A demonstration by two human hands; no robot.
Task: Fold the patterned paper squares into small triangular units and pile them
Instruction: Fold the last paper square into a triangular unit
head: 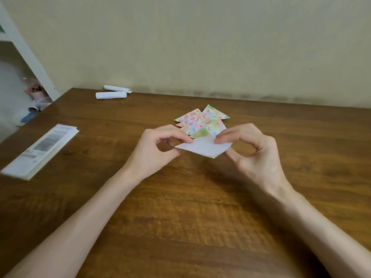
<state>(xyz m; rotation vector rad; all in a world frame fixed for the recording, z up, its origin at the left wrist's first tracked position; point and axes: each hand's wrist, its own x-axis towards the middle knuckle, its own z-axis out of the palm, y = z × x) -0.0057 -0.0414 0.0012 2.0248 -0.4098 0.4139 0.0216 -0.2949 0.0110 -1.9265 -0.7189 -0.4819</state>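
Note:
Both my hands hold one paper square (203,148) just above the wooden table (180,207), its white side facing up. My left hand (158,149) pinches its left part between thumb and fingertips. My right hand (251,151) pinches its right part the same way. Just beyond the held paper lies a pile of folded triangular units (202,122) in pink, green and white pattern, fanned out on the table.
A thick stack of paper in a printed wrapper (40,151) lies at the table's left edge. Two white paper rolls (112,93) rest at the back by the wall. Clutter stands on the floor off the far left corner.

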